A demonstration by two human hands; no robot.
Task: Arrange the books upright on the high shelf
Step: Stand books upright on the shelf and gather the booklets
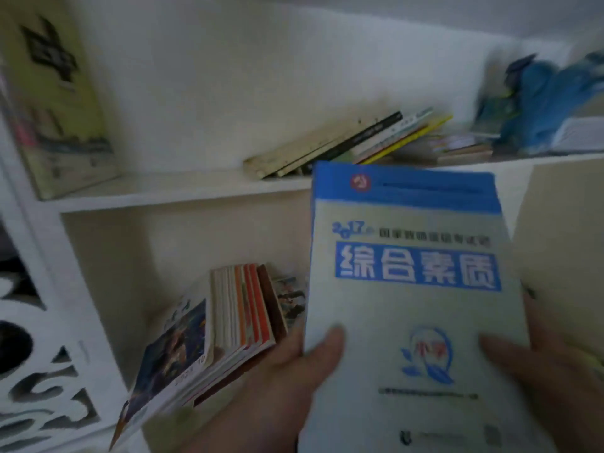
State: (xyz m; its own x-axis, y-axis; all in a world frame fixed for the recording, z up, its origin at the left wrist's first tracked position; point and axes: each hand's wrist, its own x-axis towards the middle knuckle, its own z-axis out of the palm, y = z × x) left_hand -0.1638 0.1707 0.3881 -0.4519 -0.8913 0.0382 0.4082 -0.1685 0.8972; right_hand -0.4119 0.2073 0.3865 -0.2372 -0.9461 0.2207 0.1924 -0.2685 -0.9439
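Currently the blue-and-white book (415, 305) is held up in front of the shelves, cover facing the camera, between both hands. The left hand (294, 364) grips its lower left edge at about 7 o'clock of the cover, with the thumb (327, 341) lying on the front. The right hand (549, 364) grips the right edge at about 4 o'clock, thumb (503, 351) also on the cover; the other fingers of both hands go behind the book and are hidden.

Above the book, at 12 o'clock, the high shelf (183, 188) carries a leaning row of books (353, 142), tilted far over and almost lying. At 2 o'clock on the same shelf there is a blurred blue object (539, 106); I cannot tell what it is. At 10 o'clock, a yellowish book (58, 103) stands upright against the left wall of the shelf.

On the lower shelf, at 8 o'clock from the held book, a group of books (242, 308) leans to the left, with a dark illustrated magazine (173, 354) in front of them. The held book covers the right part of this compartment.

Both forearms come up from the bottom edge, with the palms turned inward toward the book.
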